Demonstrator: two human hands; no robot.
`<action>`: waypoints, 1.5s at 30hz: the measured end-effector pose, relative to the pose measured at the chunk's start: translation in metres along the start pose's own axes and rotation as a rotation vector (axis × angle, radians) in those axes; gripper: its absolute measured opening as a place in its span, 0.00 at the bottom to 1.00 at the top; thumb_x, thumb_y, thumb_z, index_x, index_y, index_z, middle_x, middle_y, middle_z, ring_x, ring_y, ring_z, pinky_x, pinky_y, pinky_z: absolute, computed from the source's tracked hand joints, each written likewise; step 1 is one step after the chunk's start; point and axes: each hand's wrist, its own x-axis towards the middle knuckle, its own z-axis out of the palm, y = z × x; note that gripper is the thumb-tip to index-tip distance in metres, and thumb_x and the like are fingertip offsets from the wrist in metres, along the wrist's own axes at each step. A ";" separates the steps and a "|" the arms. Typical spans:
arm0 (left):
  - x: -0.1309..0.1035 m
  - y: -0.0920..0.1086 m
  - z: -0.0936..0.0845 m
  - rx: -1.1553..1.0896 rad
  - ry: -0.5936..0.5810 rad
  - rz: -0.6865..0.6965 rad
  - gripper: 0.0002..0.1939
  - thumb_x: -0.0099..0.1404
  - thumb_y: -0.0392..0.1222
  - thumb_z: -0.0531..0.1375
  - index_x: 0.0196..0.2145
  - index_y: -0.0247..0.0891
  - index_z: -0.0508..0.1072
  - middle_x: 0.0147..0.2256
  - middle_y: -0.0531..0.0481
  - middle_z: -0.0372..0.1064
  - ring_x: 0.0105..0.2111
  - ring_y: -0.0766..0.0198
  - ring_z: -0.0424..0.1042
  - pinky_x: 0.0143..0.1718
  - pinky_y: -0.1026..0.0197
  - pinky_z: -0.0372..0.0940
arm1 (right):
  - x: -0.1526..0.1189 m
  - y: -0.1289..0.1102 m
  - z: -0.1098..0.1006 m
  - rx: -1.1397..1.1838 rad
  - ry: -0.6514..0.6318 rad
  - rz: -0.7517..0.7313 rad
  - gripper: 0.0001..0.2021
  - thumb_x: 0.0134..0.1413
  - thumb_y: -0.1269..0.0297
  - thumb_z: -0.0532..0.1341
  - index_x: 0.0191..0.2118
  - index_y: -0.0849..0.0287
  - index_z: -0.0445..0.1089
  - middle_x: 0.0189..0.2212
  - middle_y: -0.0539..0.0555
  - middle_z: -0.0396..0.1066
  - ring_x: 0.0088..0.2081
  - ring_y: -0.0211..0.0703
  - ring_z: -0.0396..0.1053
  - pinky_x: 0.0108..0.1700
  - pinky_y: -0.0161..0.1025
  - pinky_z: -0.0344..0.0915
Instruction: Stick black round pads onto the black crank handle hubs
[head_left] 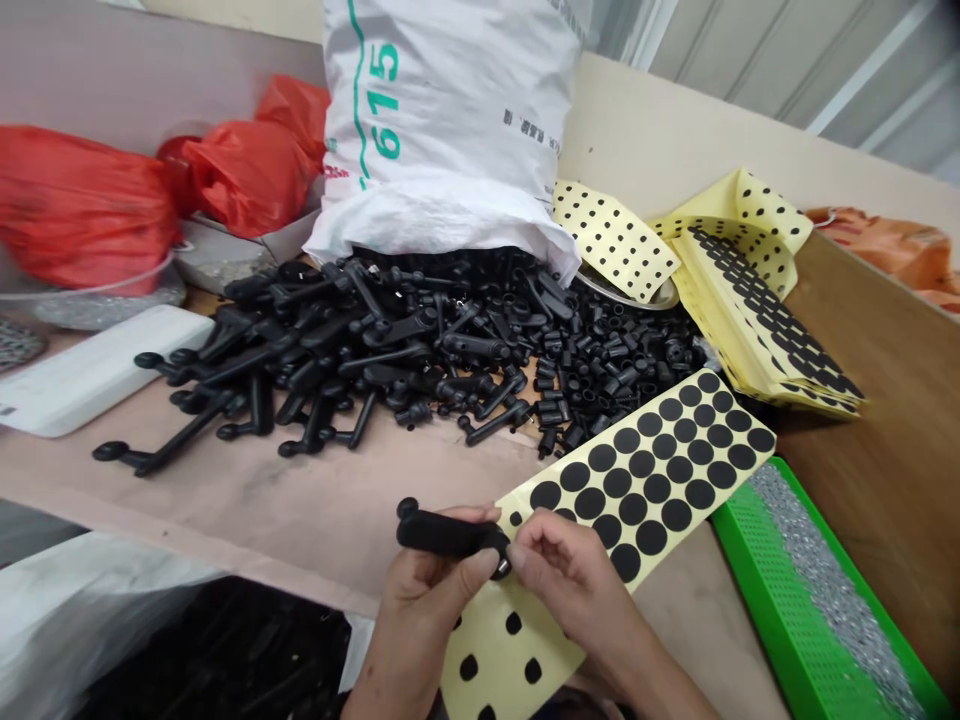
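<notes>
My left hand (439, 590) is closed around a black plastic crank handle (442, 533), its knob end pointing left. Thumb and index finger of my right hand (570, 570) are pinched together at the handle's right end, where a small metal bit shows. Whatever that pinch may hold is hidden by the fingertips. Below both hands lies a yellow sheet of small black dot stickers (499, 650). A sheet of larger round black stickers (652, 465) lies just beyond my right hand.
Piled crank handles (360, 350) and small black caps (607, 350) spill from a white sack (450, 120). A green basket (757, 570) of metal bits stands right, near folded sticker sheets (765, 310). Red bags (247, 170) and a white box (105, 370) are left; a lined bin (217, 650) is below.
</notes>
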 end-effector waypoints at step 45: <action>0.002 0.025 -0.020 0.610 -0.495 -0.191 0.18 0.56 0.45 0.62 0.45 0.38 0.74 0.23 0.53 0.70 0.24 0.63 0.68 0.26 0.66 0.63 | -0.007 -0.019 -0.021 -0.361 -0.191 -0.179 0.08 0.56 0.74 0.53 0.27 0.57 0.60 0.27 0.48 0.63 0.31 0.36 0.63 0.33 0.32 0.57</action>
